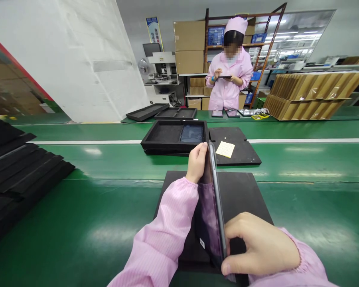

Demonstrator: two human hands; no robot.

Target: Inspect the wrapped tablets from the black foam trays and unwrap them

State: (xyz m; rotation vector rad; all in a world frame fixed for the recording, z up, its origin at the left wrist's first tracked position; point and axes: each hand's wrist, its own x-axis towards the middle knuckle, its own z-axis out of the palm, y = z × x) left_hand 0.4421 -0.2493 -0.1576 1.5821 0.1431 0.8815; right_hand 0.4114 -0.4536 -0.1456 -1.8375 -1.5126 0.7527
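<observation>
Both my hands hold a thin dark tablet (211,211) on edge, its screen turned left, above a black foam mat (245,195) on the green bench. My left hand (196,161) grips the tablet's far end, fingers curled over the top. My right hand (259,245) pinches the near end, thumb under the edge. Beyond it lies a black tray (164,135) with another tablet (191,133) in its right compartment. To the tray's right, a black pad (242,153) carries a small yellow sheet (225,149).
Stacked black foam trays (14,167) fill the left side. Two empty black trays (161,112) sit farther back. Across the bench a person in pink (229,75) handles a tablet, with more tablets (225,113) before them and cardboard sleeves (308,97) at the right.
</observation>
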